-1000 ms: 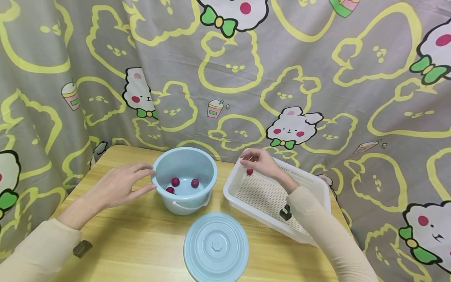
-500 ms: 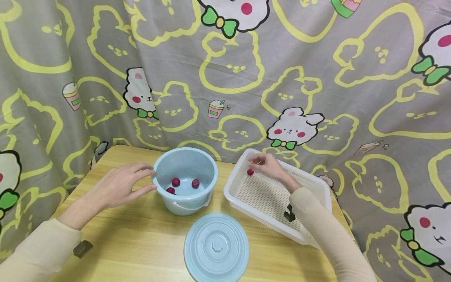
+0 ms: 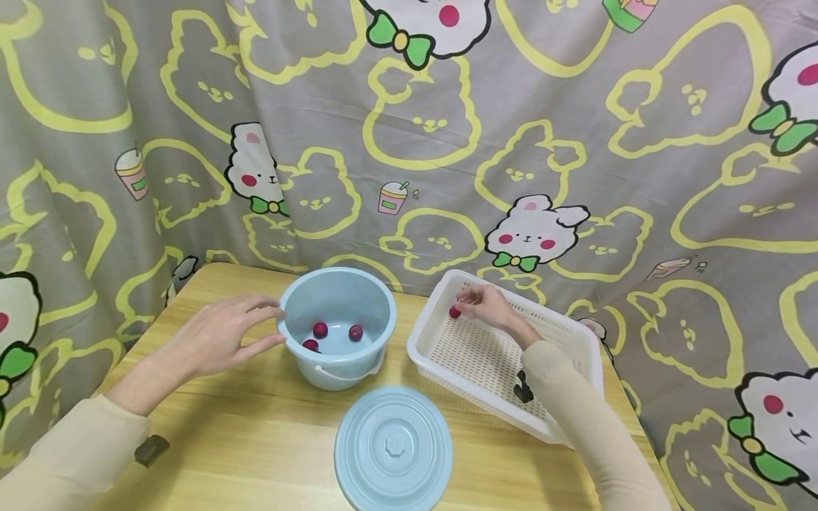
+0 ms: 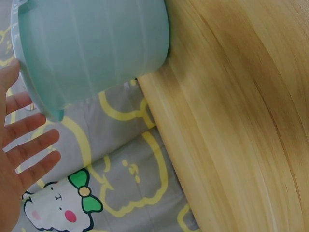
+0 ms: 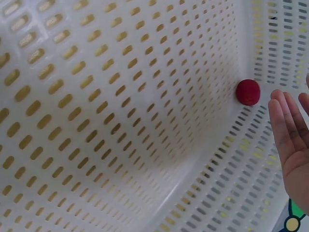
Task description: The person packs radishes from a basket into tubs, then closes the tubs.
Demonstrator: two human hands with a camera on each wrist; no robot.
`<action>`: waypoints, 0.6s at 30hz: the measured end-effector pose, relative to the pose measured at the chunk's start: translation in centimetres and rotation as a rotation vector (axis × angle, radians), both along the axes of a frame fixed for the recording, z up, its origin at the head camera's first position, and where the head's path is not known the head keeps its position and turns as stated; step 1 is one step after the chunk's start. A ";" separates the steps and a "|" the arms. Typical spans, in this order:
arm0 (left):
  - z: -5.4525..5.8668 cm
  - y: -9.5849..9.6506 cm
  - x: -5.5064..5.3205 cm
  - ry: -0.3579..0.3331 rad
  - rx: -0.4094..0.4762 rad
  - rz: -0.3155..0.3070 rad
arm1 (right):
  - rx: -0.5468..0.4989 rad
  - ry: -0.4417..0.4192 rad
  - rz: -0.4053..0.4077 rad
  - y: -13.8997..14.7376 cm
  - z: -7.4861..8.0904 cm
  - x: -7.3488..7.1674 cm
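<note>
A light-blue bucket (image 3: 339, 372) stands on the table with several small dark-red round fruits (image 3: 356, 332) like plums inside. My left hand (image 3: 220, 330) is at its left side, thumb and fingers spread, fingertips right at the rim; in the left wrist view the fingers (image 4: 34, 145) are straight. My right hand (image 3: 488, 306) reaches into the white perforated basket (image 3: 441, 369), at its far left corner. One red round fruit (image 5: 248, 92) lies in that corner, just beside the fingertips, apart from them in the right wrist view. Nothing shows in the right hand's fingers.
A round light-blue lid (image 3: 393, 447) with a raised knob lies on the wooden table (image 3: 255, 440) in front of the bucket. A grey patterned curtain (image 3: 428, 191) hangs behind the table's back edge.
My right hand has moved slightly right from the basket's far left rim, then lowered toward the red fruit in the corner. My left hand stays at the bucket rim.
</note>
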State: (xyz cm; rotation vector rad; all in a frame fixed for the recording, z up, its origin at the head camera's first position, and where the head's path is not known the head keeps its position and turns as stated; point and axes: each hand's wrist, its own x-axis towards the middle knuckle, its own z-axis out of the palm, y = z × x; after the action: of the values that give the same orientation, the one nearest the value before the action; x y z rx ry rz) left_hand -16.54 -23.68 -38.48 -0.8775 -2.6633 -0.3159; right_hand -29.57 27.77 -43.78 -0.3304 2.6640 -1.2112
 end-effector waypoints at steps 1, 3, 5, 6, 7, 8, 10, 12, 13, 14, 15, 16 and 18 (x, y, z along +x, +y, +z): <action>0.0 0.0 0.0 0.000 0.000 0.000 | 0.004 -0.004 -0.002 0.1 -0.1 0.0; 0.0 0.0 0.0 0.001 -0.001 -0.002 | 0.013 -0.011 -0.005 0.2 -0.3 0.0; 0.0 0.0 0.0 0.000 0.000 -0.003 | 0.027 -0.016 -0.010 0.4 -0.5 -0.1; 0.0 0.0 0.0 0.000 0.000 -0.003 | 0.030 -0.019 -0.013 0.4 -0.7 -0.1; 0.0 0.0 0.0 0.000 0.001 -0.003 | 0.034 -0.018 -0.017 0.5 -0.8 -0.2; 0.0 0.0 0.0 0.001 0.001 -0.003 | 0.038 -0.021 -0.022 0.5 -0.9 -0.2; 0.0 0.0 0.0 0.002 0.001 -0.002 | 0.051 -0.020 -0.028 0.6 -1.2 -0.3; 0.0 0.0 0.0 0.004 0.001 -0.002 | 0.057 -0.019 -0.033 0.7 -1.5 -0.4; 0.0 0.0 0.0 0.005 0.000 -0.001 | 0.064 -0.017 -0.034 0.7 -1.6 -0.4; 0.0 0.0 0.0 0.007 0.000 -0.002 | 0.071 -0.016 -0.034 0.7 -1.7 -0.4; 0.0 0.0 0.0 0.008 0.000 -0.002 | 0.080 -0.013 -0.034 0.7 -1.8 -0.4; 0.0 0.0 0.0 0.010 0.000 -0.003 | 0.085 -0.010 -0.036 0.8 -1.8 -0.4; 0.0 0.0 0.0 0.014 0.000 -0.003 | 0.098 -0.004 -0.037 0.8 -1.9 -0.4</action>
State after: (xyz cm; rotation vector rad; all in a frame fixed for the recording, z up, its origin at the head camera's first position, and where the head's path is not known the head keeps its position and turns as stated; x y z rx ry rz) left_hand -16.56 -23.70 -38.52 -0.8808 -2.6499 -0.3090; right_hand -30.01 28.57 -45.69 -0.2643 2.7255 -1.0845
